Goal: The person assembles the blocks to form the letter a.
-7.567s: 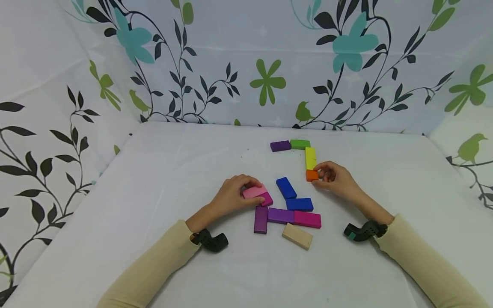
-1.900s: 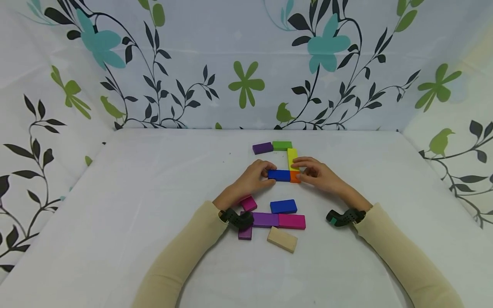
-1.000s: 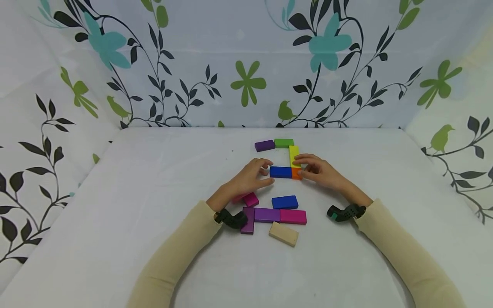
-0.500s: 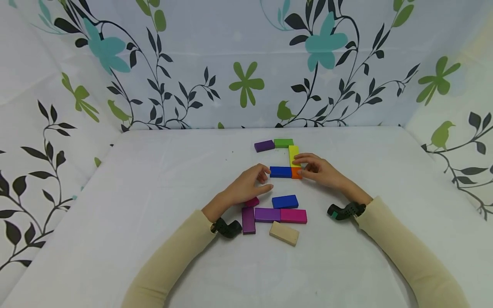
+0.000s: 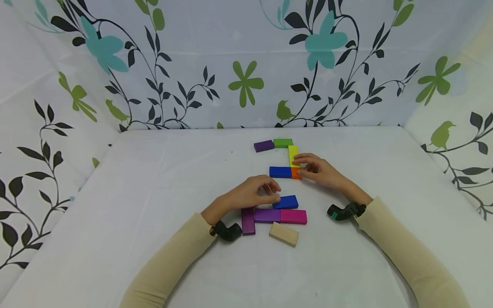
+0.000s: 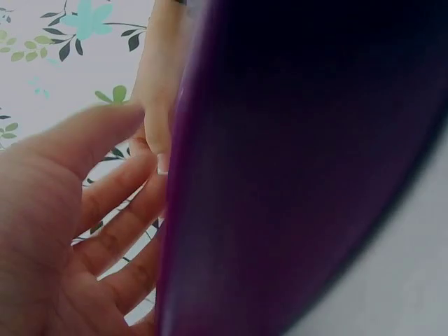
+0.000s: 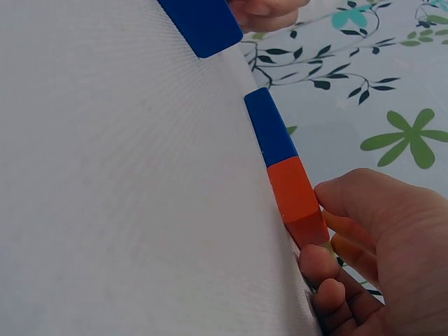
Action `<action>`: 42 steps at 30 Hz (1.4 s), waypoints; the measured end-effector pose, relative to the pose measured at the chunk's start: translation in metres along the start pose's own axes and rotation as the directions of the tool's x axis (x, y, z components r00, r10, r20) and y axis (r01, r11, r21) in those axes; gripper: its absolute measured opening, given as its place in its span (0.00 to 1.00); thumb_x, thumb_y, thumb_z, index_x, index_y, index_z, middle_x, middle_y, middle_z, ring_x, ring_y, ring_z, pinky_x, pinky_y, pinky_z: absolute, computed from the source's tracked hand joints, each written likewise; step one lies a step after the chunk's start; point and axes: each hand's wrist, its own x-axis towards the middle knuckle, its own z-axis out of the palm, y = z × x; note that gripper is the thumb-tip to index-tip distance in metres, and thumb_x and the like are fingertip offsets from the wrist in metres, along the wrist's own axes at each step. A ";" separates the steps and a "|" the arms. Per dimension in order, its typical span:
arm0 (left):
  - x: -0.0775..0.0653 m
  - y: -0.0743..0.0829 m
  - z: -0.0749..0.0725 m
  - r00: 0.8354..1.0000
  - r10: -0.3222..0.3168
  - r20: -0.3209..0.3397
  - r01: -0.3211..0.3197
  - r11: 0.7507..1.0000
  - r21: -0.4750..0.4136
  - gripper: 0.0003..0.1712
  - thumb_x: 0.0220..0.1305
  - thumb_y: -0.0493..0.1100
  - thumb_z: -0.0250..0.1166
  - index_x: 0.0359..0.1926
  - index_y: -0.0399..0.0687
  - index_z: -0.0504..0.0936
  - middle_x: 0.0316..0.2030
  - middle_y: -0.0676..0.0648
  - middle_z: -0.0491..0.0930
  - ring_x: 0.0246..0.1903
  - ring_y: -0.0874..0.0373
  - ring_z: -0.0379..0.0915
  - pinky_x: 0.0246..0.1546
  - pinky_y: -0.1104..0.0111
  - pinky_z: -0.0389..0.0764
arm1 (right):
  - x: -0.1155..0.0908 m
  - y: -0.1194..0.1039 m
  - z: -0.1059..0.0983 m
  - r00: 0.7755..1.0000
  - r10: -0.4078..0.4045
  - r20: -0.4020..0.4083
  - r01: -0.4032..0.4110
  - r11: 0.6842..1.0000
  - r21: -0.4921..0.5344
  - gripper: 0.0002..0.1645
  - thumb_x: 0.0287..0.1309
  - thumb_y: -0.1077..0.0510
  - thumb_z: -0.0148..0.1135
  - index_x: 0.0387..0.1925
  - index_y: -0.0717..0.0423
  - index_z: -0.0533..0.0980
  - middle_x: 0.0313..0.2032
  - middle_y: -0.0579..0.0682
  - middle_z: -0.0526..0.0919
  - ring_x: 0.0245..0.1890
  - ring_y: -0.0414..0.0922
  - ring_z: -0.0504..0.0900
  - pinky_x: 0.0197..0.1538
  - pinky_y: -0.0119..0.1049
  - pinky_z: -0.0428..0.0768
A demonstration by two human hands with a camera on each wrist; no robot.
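My left hand (image 5: 252, 192) is over the near blocks, its thumb tip overlapping the left end of a blue block (image 5: 286, 202); its fingers are loosely bent and hold nothing. In the right wrist view that blue block (image 7: 205, 26) lies beside the left fingers. My right hand (image 5: 320, 171) rests beside an orange block (image 5: 296, 173), thumb against it, and its fingertips lie on a yellow block (image 5: 293, 152). Another blue block (image 5: 280, 172) sits end to end with the orange one (image 7: 294, 189). A large blurred purple block (image 6: 280, 154) fills much of the left wrist view.
A green block (image 5: 283, 143) and a dark purple block (image 5: 263, 146) continue the row at the back. Nearer lie an upright-lying purple block (image 5: 248, 222), a violet block (image 5: 267, 215), a magenta block (image 5: 293, 216) and a plain wooden block (image 5: 284, 234) on the white table (image 5: 192, 265).
Earlier my left hand held the first blue block against the orange one. It has let go and moved back to the second blue block, now covering the pink blocks. My right hand stays put.
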 end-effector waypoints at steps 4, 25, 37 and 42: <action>0.001 0.003 0.002 0.998 0.007 0.055 -0.008 1.000 0.012 0.19 0.62 0.47 0.69 0.51 0.45 0.79 0.47 0.50 0.80 0.46 0.60 0.74 0.49 0.72 0.75 | -0.001 -0.002 0.000 1.000 0.003 0.001 -0.003 1.000 0.003 0.21 0.65 0.65 0.59 0.58 0.64 0.74 0.66 0.61 0.67 0.35 0.46 0.73 0.40 0.26 0.72; 0.002 0.006 0.004 0.998 -0.023 0.061 0.020 0.998 0.053 0.17 0.63 0.45 0.68 0.51 0.45 0.80 0.47 0.50 0.80 0.47 0.60 0.73 0.51 0.73 0.73 | -0.001 -0.004 -0.001 1.000 0.011 0.008 -0.011 1.000 0.016 0.21 0.65 0.65 0.59 0.58 0.65 0.74 0.66 0.61 0.66 0.37 0.46 0.74 0.40 0.27 0.72; 0.001 0.012 0.005 0.998 -0.055 0.022 0.053 0.995 0.085 0.14 0.65 0.44 0.66 0.49 0.44 0.80 0.45 0.50 0.81 0.44 0.60 0.75 0.47 0.75 0.74 | -0.001 -0.005 -0.001 1.000 0.008 0.006 -0.008 1.000 0.018 0.21 0.65 0.65 0.59 0.58 0.65 0.74 0.66 0.62 0.66 0.37 0.46 0.73 0.40 0.26 0.71; 0.000 0.013 0.004 0.997 -0.083 -0.005 0.083 0.994 0.074 0.13 0.65 0.43 0.65 0.47 0.43 0.81 0.42 0.49 0.82 0.41 0.60 0.75 0.44 0.75 0.75 | 0.000 -0.004 0.000 1.000 0.004 0.004 -0.004 1.000 0.014 0.21 0.65 0.65 0.59 0.58 0.64 0.74 0.66 0.61 0.66 0.37 0.46 0.74 0.40 0.26 0.71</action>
